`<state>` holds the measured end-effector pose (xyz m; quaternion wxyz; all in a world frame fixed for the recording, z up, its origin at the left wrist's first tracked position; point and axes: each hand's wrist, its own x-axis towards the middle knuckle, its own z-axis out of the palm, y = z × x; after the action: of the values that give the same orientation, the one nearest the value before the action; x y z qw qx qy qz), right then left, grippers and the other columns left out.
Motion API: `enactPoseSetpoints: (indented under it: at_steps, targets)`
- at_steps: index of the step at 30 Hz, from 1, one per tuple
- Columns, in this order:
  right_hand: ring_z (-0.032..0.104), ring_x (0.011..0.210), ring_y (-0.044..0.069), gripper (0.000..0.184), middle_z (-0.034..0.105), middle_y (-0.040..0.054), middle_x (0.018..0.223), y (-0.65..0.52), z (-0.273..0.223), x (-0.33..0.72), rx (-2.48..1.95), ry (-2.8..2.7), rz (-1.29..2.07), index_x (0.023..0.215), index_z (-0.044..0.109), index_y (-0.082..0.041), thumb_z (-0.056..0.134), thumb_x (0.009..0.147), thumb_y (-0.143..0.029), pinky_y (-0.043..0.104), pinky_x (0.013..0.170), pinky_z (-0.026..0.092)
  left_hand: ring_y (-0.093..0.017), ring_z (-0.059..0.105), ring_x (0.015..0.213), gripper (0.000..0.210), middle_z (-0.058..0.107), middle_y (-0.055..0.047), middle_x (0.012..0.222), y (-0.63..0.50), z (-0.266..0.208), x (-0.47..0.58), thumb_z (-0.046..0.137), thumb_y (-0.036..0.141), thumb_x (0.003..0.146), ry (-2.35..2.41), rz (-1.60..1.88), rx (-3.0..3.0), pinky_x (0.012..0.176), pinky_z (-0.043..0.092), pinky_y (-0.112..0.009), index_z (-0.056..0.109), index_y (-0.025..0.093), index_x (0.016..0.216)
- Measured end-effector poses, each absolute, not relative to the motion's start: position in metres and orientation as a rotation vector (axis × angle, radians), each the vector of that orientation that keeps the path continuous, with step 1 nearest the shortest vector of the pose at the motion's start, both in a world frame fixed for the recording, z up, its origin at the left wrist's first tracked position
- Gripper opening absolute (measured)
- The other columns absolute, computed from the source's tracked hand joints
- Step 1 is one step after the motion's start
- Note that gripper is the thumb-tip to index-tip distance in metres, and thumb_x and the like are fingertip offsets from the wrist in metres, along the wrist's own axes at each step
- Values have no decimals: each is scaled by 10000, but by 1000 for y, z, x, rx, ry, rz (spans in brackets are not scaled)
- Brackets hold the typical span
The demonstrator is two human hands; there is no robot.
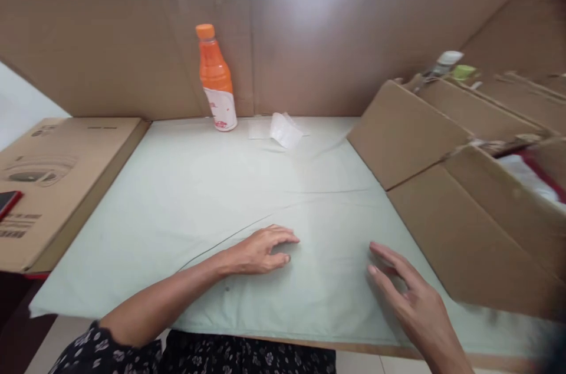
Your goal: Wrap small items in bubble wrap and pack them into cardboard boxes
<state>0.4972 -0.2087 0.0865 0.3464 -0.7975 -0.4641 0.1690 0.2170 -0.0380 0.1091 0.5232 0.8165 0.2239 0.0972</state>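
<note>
My left hand (pixel 264 250) rests low over the pale green cloth (pixel 198 185), its fingers pointing right and parted from the thumb, with nothing held. To the right, near the front edge, my right hand (pixel 409 294) is also open, thumb and fingers apart, a little short of the cardboard bins. At the back stands an orange bottle (pixel 216 79) with an orange cap and a white label, leaning slightly against the cardboard wall. Beside it lies a crumpled piece of clear or white plastic (pixel 285 130), whose exact kind I cannot make out.
Cardboard bins (pixel 490 226) line the right side, holding a white-capped container (pixel 448 58), a green item (pixel 463 72) and something red and white. A flat cardboard box (pixel 84 138) lies on the left, with a red-edged dark object (pixel 9 203) on it. Cardboard walls (pixel 309 38) close off the back.
</note>
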Motion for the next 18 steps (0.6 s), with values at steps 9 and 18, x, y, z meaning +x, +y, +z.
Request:
enactPoseSetpoints:
  at_steps: [9, 18]
  targets:
    - [493, 1356, 379, 768, 474, 342, 1478, 93, 100, 474, -2137, -1734, 270, 1502, 398, 68, 518, 948, -450, 449, 1026, 418, -243, 619, 1230, 462, 678, -83, 1332, -74, 124, 93, 624, 186, 835, 868, 385, 1674, 1072, 474, -382, 665, 226, 1294]
    - [424, 1421, 344, 653, 461, 256, 1537, 200, 89, 408, -2072, -1992, 153, 1473, 508, -27, 458, 986, -458, 487, 1029, 362, -358, 467, 1377, 455, 605, -136, 1372, 9, 146, -154, 687, 196, 773, 2284, 1196, 1746, 1229, 271, -512, 654, 187, 1226]
